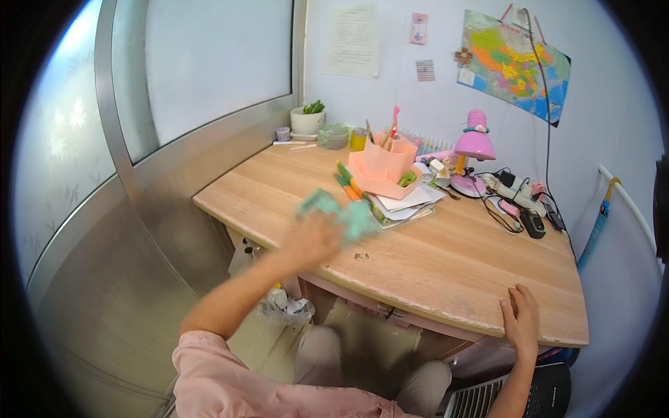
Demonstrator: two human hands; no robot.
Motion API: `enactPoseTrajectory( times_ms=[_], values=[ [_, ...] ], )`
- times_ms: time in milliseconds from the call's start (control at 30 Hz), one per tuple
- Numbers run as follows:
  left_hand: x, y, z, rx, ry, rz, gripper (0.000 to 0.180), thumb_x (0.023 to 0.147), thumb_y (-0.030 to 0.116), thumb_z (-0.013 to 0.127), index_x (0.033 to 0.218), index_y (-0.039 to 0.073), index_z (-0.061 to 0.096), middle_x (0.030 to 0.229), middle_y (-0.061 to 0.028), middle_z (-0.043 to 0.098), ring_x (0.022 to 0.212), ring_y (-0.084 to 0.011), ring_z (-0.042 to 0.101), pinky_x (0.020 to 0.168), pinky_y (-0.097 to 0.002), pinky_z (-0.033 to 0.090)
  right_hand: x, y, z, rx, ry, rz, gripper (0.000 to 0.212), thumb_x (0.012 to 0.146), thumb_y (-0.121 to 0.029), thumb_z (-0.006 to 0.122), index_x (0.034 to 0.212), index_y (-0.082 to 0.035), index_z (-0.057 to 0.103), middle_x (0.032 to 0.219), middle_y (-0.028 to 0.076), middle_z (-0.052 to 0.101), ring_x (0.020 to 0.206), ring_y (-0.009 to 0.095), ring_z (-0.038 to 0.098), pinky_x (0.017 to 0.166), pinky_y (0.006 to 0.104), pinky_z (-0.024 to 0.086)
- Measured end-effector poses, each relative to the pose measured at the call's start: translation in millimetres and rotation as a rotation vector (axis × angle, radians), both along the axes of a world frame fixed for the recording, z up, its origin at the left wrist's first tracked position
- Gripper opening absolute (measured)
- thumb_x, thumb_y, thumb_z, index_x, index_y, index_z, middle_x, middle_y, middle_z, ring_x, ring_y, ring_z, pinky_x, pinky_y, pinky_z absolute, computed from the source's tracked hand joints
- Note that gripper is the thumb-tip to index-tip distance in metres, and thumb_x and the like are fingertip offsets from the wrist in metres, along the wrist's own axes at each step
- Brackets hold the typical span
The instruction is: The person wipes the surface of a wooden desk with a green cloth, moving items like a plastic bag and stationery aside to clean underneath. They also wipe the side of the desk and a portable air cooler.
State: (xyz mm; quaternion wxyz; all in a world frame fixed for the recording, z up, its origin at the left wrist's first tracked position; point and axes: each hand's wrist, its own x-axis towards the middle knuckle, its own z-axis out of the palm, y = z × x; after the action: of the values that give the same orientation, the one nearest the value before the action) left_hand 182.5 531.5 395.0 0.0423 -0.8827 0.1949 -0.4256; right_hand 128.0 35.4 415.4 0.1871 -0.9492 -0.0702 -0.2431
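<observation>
Left hand grips a green cloth, motion-blurred, at the tabletop left of mid front edge; right hand rests loosely spread, holding nothing, near the front right corner. A wiping stroke seems in hand. Going on would call for covering the dark spot by the front edge without catching the papers behind.

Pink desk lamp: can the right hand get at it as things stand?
Probably yes. The right hand looks empty on the desk, with mostly bare wood ahead; the white power strip and black adapter crowd the right side of the pink desk lamp.
</observation>
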Motion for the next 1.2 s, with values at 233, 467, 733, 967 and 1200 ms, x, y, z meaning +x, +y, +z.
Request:
enactPoseTrajectory(
  times_ms=[233, 467, 733, 967, 1200],
  values=[
    [26.5, 156.7, 23.4, -0.380, 0.538, 0.658, 0.039, 0.098, 0.030, 0.036, 0.103, 0.006, 0.066, 0.118, -0.0171, 0.061, 0.110, -0.0356, 0.056, 0.093, -0.0502, 0.044, 8.6, 1.5, -1.8, -0.056, 0.029, 0.015, 0.039, 0.092, -0.027, 0.059, 0.121, 0.000, 0.061, 0.136, 0.018, 0.051, 0.126, 0.036, 0.046, 0.107, 0.0409, 0.034],
    [-12.4, 26.0, 9.1, -0.269, 0.244, 0.051, 0.040, 0.092, 0.029, 0.038, 0.100, 0.005, 0.069, 0.111, -0.0190, 0.065, 0.105, -0.0405, 0.059, 0.096, -0.0470, 0.044, 3.3, 4.7, -0.5, 0.029, 0.072, -0.020, 0.038, 0.091, -0.024, 0.060, 0.121, 0.000, 0.060, 0.137, 0.018, 0.050, 0.128, 0.035, 0.045, 0.107, 0.0415, 0.034],
    [2.4, 220.7, 16.1, -0.406, 0.306, 0.732, 0.040, 0.092, 0.036, 0.044, 0.088, 0.006, 0.071, 0.109, -0.0191, 0.065, 0.100, -0.0394, 0.060, 0.087, -0.0475, 0.048, 9.6, 5.0, -3.0, -0.003, 0.058, 0.004, 0.037, 0.091, -0.022, 0.060, 0.120, 0.000, 0.061, 0.137, 0.017, 0.050, 0.129, 0.034, 0.044, 0.108, 0.0417, 0.034],
    [10.4, 104.9, 19.8, -0.138, 0.427, 0.017, 0.047, 0.094, 0.039, 0.051, 0.132, 0.012, 0.055, 0.138, -0.0207, 0.048, 0.126, -0.0384, 0.046, 0.107, -0.0467, 0.036, 5.4, -0.7, -3.0, -0.058, 0.020, -0.010, 0.034, 0.089, -0.021, 0.061, 0.117, 0.000, 0.061, 0.134, 0.018, 0.052, 0.126, 0.037, 0.045, 0.107, 0.0432, 0.034],
    [68.4, 219.3, 45.7, -0.401, 0.617, 0.959, 0.054, 0.098, 0.051, 0.034, 0.142, 0.022, 0.044, 0.149, -0.0176, 0.037, 0.133, -0.0402, 0.039, 0.106, -0.0588, 0.031, 7.3, 8.8, 2.0, -0.057, 0.013, 0.002, 0.034, 0.089, -0.020, 0.060, 0.116, 0.002, 0.061, 0.132, 0.019, 0.053, 0.124, 0.037, 0.048, 0.106, 0.0423, 0.036]
  ],
)
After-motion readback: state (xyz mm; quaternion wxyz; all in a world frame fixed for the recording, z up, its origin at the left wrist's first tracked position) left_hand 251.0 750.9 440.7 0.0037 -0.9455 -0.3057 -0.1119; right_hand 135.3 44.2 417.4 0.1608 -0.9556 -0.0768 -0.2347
